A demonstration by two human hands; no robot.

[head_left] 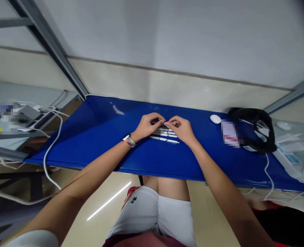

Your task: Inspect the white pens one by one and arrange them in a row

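Note:
Several slim white pens (pixel 164 139) with dark and clear parts lie side by side on the blue tabletop (pixel 97 137). My left hand (pixel 148 126) is over the far left side of the row, thumb and fingertips pinched together. Close against it, my right hand (pixel 181 129) pinches in the same way from the right. Between the two sets of fingertips is a thin pale pen (pixel 165 122), mostly covered by the fingers. Parts of the far pens are hidden under my hands. A colourful watch band circles my left wrist.
To the right lie a white computer mouse (pixel 215 119), a blurred white and red packet (pixel 230 133) and a black head strap (pixel 266 132). A white power strip (pixel 289 157) with cables sits at the far right. White cables (pixel 56 137) hang at the left edge, near a metal frame post.

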